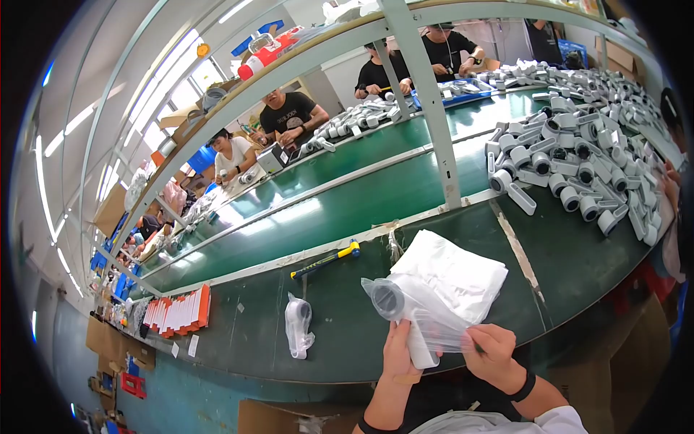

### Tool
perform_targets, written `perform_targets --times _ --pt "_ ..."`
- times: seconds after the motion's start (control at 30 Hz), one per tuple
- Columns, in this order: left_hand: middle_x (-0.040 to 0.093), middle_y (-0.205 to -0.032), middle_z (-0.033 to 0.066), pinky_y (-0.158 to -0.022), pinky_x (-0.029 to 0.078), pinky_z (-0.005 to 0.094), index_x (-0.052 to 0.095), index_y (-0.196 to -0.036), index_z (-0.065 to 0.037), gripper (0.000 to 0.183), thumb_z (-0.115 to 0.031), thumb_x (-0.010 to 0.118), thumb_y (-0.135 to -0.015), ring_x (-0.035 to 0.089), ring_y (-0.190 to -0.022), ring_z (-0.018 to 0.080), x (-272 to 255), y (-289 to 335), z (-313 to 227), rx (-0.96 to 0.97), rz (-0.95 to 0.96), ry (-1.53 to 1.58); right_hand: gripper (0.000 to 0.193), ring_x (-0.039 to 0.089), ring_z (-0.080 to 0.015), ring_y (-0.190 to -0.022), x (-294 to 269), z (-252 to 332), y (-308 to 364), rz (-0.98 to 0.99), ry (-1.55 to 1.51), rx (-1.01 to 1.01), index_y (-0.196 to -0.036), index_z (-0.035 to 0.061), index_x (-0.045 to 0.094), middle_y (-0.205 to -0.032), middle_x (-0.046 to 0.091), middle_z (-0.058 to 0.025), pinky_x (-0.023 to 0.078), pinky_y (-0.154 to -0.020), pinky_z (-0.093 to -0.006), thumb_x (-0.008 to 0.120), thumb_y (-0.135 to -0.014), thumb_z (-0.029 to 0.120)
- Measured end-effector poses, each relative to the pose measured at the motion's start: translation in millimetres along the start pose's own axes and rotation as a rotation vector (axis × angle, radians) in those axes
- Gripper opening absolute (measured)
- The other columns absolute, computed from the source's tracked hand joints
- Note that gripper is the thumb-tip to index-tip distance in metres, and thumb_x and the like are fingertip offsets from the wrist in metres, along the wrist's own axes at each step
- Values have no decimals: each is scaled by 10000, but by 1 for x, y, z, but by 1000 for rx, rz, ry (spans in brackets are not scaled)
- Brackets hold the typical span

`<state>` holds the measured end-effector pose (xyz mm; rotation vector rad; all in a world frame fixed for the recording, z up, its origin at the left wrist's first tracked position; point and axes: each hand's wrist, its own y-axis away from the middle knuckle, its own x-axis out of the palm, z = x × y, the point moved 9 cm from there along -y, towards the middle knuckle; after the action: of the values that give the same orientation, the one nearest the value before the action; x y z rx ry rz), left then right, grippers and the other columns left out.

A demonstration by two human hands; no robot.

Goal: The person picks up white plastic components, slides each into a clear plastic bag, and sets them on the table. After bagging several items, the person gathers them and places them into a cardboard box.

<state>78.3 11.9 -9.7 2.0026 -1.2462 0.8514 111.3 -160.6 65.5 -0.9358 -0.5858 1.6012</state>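
Near the table's front edge, my left hand is closed round a white plastic part with a ring-shaped round end and a long flat body. A clear plastic bag covers its round end, while the lower end of the body sticks out below. My right hand pinches the bag's edge at the right. Just behind lies a stack of flat clear-white bags. Further left on the dark table rests a similar part in a bag, apart from both hands.
A yellow-and-black hammer lies beyond the bagged part. Orange-and-white boxes stand in a row at left. Many loose white-grey parts are heaped at right. A metal post rises before the green conveyor; several people work across it.
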Motion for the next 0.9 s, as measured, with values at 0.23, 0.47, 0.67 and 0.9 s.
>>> perform_targets --times 0.23,0.47,0.67,0.9 --pt "482 -1361 117 -1003 438 475 328 -1427 -93 450 -172 448 -1001 510 -1217 282 8 3 -9 133 -72 -74 75 549 -123 -560 -9 -6 3 -71 -165 163 -836 2 644 -728 636 -81 432 -516 -239 713 -813 17" --pt "429 -1413 110 -1079 361 517 298 -1449 -116 473 -159 465 -1008 445 -1287 295 27 -1 -29 237 17 57 114 554 -81 -590 -5 -27 13 -170 -429 412 -856 4 647 -737 644 -42 427 -541 -210 735 -785 6" --pt "412 -1427 97 -1075 367 520 298 -1446 -155 452 -154 441 -1017 438 -1290 295 20 -8 -28 297 -11 10 207 581 -138 -740 19 -26 0 74 -418 526 -892 6 661 -875 645 -74 464 -655 -261 776 -758 115" --pt "444 -1399 81 -1069 381 465 322 -1429 -160 443 -100 442 -1006 452 -1280 264 11 -10 -19 336 -36 -63 209 602 -203 -804 48 -28 -9 7 -290 453 -929 27 710 -955 606 -117 481 -701 -304 779 -758 126"
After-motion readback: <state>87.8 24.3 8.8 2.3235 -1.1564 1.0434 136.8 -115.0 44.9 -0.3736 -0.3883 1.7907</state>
